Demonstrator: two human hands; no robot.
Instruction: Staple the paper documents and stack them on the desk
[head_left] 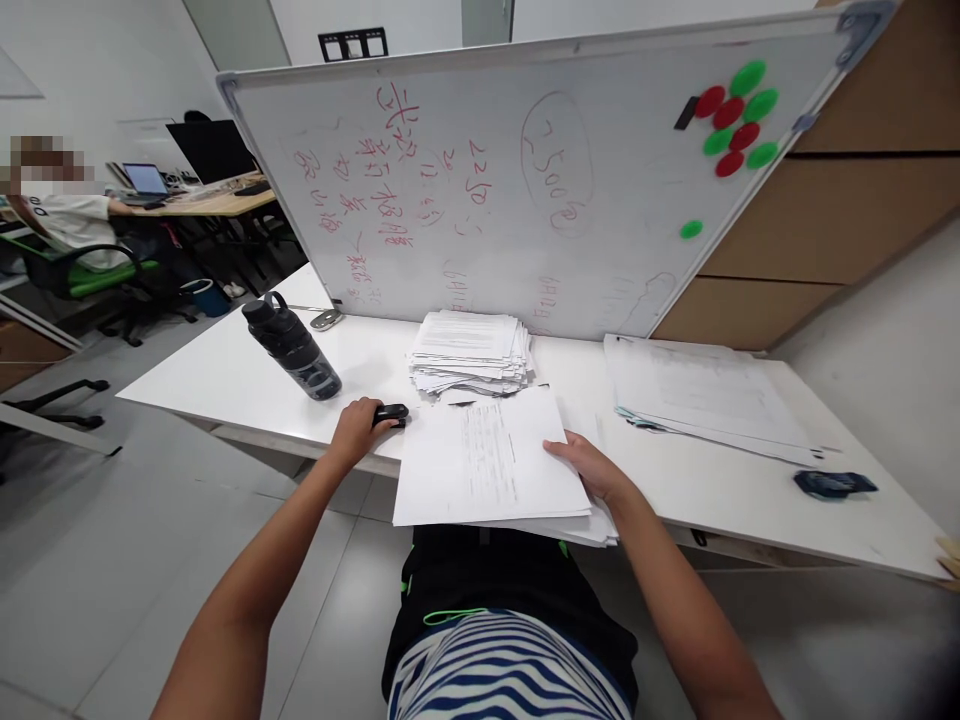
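A: What are you gripping?
B: Your left hand (pixel 355 434) wraps the stapler (pixel 391 413), by the sheets' (pixel 487 465) upper-left corner; your right hand (pixel 591 466) pinches their right side, over the table's (pixel 199 375) edge.

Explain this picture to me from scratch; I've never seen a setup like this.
There is no machine here, just a person's two bare hands. The single picture comes from a camera worn on that person's head, looking forward and down. The left hand holds a small black tool, probably a stapler, by the sheets. The right hand grips those sheets at their right edge. On the white table stand a dark bottle and, beyond the sheets, a paper stack. More papers lie to the right. A whiteboard leans behind.
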